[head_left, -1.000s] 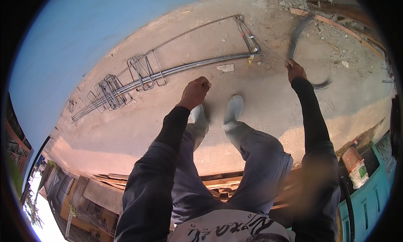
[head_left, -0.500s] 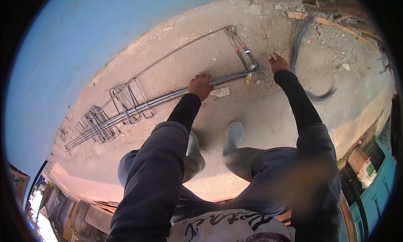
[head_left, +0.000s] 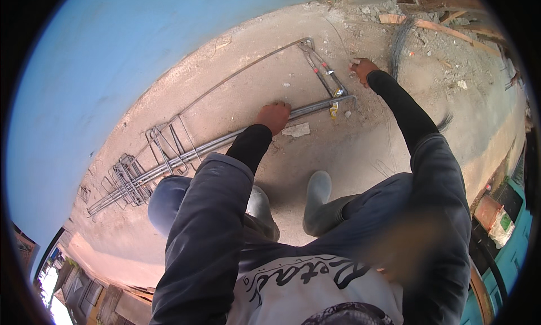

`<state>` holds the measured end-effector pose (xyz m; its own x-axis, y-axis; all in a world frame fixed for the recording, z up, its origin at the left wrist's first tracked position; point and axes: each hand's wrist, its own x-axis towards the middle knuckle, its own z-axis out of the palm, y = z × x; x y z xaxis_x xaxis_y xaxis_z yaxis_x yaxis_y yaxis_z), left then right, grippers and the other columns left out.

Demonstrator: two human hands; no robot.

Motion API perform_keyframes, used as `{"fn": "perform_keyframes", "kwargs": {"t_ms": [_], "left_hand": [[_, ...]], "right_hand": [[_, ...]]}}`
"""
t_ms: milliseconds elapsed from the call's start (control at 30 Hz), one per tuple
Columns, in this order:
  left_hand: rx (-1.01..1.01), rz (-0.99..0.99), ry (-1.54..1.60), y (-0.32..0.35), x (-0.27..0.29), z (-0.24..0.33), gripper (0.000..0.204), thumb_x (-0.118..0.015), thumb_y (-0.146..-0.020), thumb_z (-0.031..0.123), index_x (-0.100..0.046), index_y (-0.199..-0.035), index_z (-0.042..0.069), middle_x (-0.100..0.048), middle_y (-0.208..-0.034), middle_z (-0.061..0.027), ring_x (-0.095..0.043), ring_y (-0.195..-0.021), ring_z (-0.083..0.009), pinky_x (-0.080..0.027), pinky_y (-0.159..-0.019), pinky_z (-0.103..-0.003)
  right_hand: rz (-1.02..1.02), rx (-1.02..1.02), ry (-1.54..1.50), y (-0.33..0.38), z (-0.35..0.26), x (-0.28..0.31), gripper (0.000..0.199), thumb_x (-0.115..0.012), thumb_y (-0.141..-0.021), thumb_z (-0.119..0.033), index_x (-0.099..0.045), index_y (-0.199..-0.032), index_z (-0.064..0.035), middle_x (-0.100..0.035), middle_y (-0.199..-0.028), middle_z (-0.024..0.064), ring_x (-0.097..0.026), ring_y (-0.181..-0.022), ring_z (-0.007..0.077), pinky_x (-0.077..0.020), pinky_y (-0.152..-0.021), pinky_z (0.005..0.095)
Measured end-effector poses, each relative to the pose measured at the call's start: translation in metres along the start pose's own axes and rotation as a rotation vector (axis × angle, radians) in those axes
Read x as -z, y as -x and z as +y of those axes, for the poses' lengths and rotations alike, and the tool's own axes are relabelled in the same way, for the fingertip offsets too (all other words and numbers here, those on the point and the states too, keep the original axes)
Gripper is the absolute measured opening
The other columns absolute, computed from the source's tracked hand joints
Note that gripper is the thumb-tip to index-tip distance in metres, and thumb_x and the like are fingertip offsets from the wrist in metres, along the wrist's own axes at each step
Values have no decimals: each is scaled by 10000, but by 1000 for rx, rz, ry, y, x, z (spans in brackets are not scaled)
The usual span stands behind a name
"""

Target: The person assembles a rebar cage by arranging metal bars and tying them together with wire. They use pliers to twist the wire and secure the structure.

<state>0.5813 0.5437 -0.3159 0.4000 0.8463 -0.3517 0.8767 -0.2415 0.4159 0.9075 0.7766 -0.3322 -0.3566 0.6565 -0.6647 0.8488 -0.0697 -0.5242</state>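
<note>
My left hand is closed over long steel bars lying together on the ground, their near end hooked. My right hand is raised beyond that end, fingers pinched on a thin wire that curves away from the fingertips. Between my hands and a bent rod lies a long-handled tool, seemingly pincers, with red bands on its handles. A yellow piece sits at its handle end. Several bent steel stirrups are gathered around the bars at the far left.
A bundle of dark wire lies right of my right hand, partly behind my arm. Planks and rubble border the upper right. A blue wall rises at the left. A flat pale chip lies beside the bars, ahead of my boots.
My right hand has moved left and slightly away from me, and the thin wire has shifted with it. My left hand stays on the bars. My knees and boots have shifted slightly in view.
</note>
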Motion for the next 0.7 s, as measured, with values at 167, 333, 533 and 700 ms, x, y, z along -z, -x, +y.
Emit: {"fn": "perform_keyframes", "kwargs": {"t_ms": [167, 333, 533, 700], "left_hand": [[89, 54, 70, 10, 2, 6, 195, -597, -919, 182, -571, -1055, 45, -637, -1011, -147, -636, -1001, -325, -538, -809, -442], [177, 372, 1, 22, -14, 14, 228, -612, -826, 124, -608, -1049, 79, -618, -997, -96, -591, -1042, -276, -501, -873, -404], [359, 460, 174, 16, -25, 35, 191, -616, -860, 154, -634, -1042, 97, -608, -1005, -100, -568, -1049, -279, -444, -900, -443], [402, 363, 131, 38, -29, 35, 213, -641, -848, 170, -635, -1044, 87, -605, -1001, -103, -556, -1047, -274, -407, -909, -425]], "right_hand": [[-25, -275, -265, 43, -57, -6, 352, -601, -955, -333, -591, -1227, -109, -365, -578, -20, -316, -407, 113, -252, -379, 308], [-18, -261, -244, 53, -55, -14, 540, -648, -915, -286, -514, -1376, -39, -435, -577, -3, -354, -394, 113, -287, -369, 337], [175, 147, 60, 46, 39, -40, 261, -664, -876, -237, -672, -1056, -48, -625, -830, 72, -565, -769, 181, -450, -734, 333], [62, 64, 71, 31, 39, -70, 390, -660, -870, -226, -596, -1181, 1, -651, -952, 148, -623, -881, 285, -471, -835, 375]]}}
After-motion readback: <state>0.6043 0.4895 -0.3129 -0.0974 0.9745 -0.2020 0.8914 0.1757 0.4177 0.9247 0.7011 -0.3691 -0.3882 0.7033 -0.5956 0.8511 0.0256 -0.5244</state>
